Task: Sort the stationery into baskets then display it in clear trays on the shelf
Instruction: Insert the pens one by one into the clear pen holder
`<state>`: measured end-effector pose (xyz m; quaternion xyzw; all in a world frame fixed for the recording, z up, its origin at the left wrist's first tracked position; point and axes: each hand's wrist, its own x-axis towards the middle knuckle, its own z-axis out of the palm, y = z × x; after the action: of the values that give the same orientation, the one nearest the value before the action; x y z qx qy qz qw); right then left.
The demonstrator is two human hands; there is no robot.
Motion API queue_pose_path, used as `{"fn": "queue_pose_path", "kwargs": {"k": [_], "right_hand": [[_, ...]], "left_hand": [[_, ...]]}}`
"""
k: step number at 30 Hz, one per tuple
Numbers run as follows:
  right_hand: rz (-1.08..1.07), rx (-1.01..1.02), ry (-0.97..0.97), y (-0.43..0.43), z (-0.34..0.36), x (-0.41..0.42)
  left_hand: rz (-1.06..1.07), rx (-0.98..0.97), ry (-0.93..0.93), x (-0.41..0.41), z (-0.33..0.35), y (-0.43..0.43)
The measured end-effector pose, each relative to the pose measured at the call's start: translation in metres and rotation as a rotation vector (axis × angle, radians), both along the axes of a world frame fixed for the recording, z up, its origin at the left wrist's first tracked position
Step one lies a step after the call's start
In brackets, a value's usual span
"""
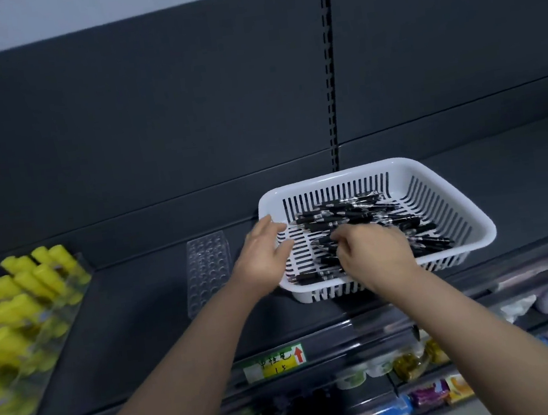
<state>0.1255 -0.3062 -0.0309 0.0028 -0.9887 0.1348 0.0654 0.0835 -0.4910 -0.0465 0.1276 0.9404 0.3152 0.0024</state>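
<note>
In the head view, a white slotted basket [331, 175] is seen standing on the dark shelf [125, 329], with a heap of black pens [352, 213] lying inside it and a clear tray [206, 270] with rows of holes set just beside it on the left. The left hand [264, 253] is laid against the basket's left rim with its fingers straight and slightly spread. The right hand [374, 250] is lowered into the basket with its fingers curled down among the pens, though it cannot be told whether a pen is pinched.
</note>
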Motion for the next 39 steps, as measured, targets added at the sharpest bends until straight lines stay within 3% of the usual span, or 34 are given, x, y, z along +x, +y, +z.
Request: {"fn": "queue_pose_path", "kwargs": {"k": [2, 5, 10, 20, 23, 33, 39], "right_hand": [[0.064, -0.003, 0.066, -0.016, 0.004, -0.01], [0.163, 0.008, 0.107, -0.049, 0.004, -0.02], [0.234, -0.004, 0.038, -0.096, -0.011, -0.026], [0.142, -0.019, 0.03, -0.119, -0.021, -0.017], [0.074, -0.16, 0.08, -0.11, -0.013, -0.018], [-0.127, -0.012, 0.118, 0.006, 0.005, -0.01], [-0.264, -0.003, 0.091, 0.086, 0.006, -0.019]], "left_hand": [[0.14, -0.025, 0.064, 0.002, 0.0, -0.023], [0.287, -0.227, -0.021, 0.007, -0.003, -0.065], [0.176, -0.396, -0.177, 0.017, -0.012, -0.105], [0.112, -0.432, -0.151, 0.025, -0.021, -0.112], [0.114, -0.381, -0.079, 0.016, -0.013, -0.105], [-0.129, -0.137, 0.182, 0.002, 0.021, -0.008], [-0.165, -0.096, 0.125, -0.017, 0.024, 0.059]]}}
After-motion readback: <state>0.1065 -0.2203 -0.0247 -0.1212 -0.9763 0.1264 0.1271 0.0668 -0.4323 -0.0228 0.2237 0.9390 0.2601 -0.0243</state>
